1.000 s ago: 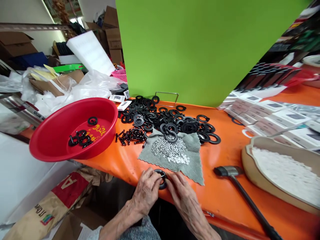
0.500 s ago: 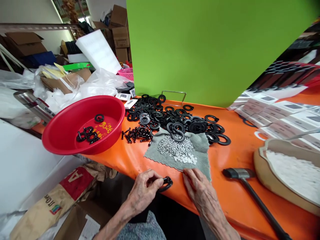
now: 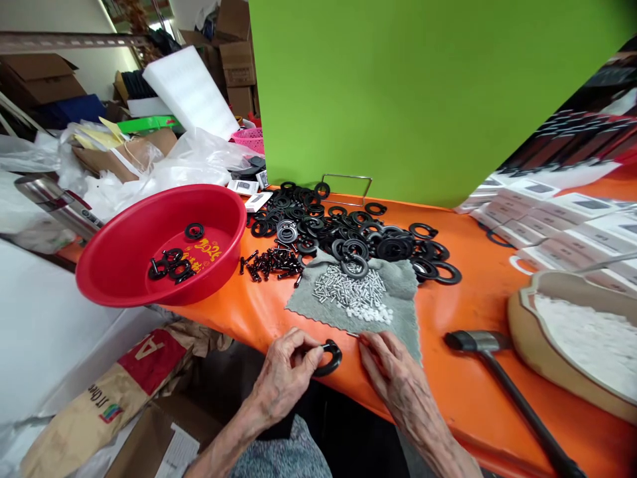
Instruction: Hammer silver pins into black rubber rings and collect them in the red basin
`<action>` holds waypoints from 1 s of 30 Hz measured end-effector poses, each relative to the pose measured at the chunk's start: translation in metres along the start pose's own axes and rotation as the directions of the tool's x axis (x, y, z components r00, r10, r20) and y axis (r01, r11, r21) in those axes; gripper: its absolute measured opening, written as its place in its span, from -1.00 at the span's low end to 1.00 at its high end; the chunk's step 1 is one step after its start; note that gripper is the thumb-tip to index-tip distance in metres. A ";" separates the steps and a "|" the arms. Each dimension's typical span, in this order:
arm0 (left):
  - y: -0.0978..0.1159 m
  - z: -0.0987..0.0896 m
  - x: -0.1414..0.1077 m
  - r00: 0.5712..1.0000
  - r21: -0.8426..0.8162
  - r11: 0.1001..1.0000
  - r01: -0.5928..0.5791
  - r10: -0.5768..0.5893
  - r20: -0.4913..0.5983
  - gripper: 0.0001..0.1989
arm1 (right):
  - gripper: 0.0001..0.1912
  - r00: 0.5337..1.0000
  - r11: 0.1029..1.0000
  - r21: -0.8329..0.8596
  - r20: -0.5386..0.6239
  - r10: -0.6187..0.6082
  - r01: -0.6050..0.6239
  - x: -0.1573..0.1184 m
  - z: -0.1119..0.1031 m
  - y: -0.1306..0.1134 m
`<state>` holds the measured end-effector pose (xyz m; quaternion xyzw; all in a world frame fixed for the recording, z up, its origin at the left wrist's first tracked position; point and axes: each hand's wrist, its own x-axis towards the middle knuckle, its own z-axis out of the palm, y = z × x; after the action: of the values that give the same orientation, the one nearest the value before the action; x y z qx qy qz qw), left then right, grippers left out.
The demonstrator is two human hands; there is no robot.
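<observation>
At the front edge of the orange table, my left hand pinches a black ring, which sticks out to the right of the fingertips. A hand's width to the right, my right hand is closed on a thin metal pin whose end pokes out to the left. Just beyond lies a grey-green cloth bearing a heap of small silver pins and some little white pieces. Behind the cloth spreads a pile of black rings. Small dark fittings are heaped to its left.
A red basin with a few black rings overhangs the left table edge. On the right lie a hammer and a beige tub of white bits. White boxes are stacked behind the tub. A green panel stands upright at the back.
The black ring in my left hand has turned to show more of its opening. The pin in my right hand sticks out slightly more to the left. The view has shifted a little.
</observation>
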<state>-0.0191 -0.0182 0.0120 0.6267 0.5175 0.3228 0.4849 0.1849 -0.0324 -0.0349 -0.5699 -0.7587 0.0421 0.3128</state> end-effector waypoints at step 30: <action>-0.028 0.018 0.004 0.943 0.545 0.783 -0.299 0.329 0.045 -0.77 | -0.76 0.997 0.991 -0.107 0.040 -0.071 0.075 0.011 0.024 -0.045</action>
<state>-0.0110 -0.0196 -0.0208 0.8069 0.4889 0.2546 0.2122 0.1325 -0.0316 -0.0307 -0.5572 -0.7857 -0.0004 0.2688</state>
